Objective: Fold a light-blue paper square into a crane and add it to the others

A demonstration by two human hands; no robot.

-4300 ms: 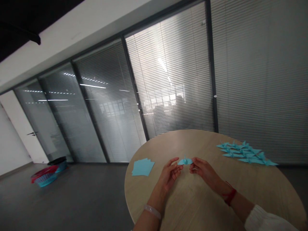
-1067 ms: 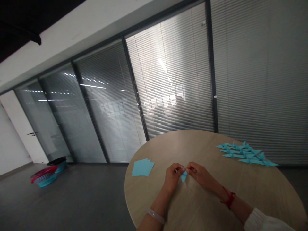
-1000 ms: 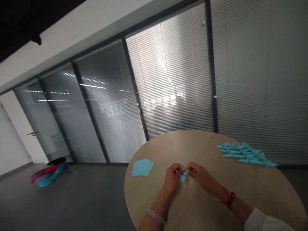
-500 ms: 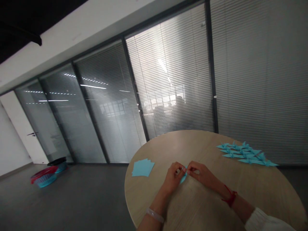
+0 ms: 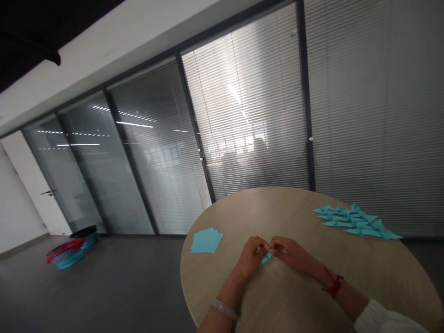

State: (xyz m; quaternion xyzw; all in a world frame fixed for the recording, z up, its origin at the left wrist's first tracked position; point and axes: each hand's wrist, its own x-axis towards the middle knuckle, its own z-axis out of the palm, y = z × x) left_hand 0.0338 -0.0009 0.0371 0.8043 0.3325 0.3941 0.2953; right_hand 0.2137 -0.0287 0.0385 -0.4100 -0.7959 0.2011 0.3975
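Note:
A small folded piece of blue paper (image 5: 265,258) is pinched between my two hands over the wooden table. My left hand (image 5: 252,255) grips it from the left, thumb and fingers closed. From the right, my right hand (image 5: 286,249) pinches the same paper, its fingertips meeting those of the left. Much of the paper is hidden behind the fingers, so its exact folds cannot be made out. A stack of flat blue paper sheets (image 5: 207,241) lies left of my hands. Several folded blue paper cranes (image 5: 359,222) stand in rows at the right.
The round wooden table (image 5: 274,208) has a curved edge close to the glass partition with blinds (image 5: 249,115). On the floor at left sit a blue basket with a red rim (image 5: 65,255) and a dark-rimmed basin (image 5: 89,237).
My fingertips have shifted slightly down and closer together on the paper, and less of it shows below them. The sheets and cranes lie as before.

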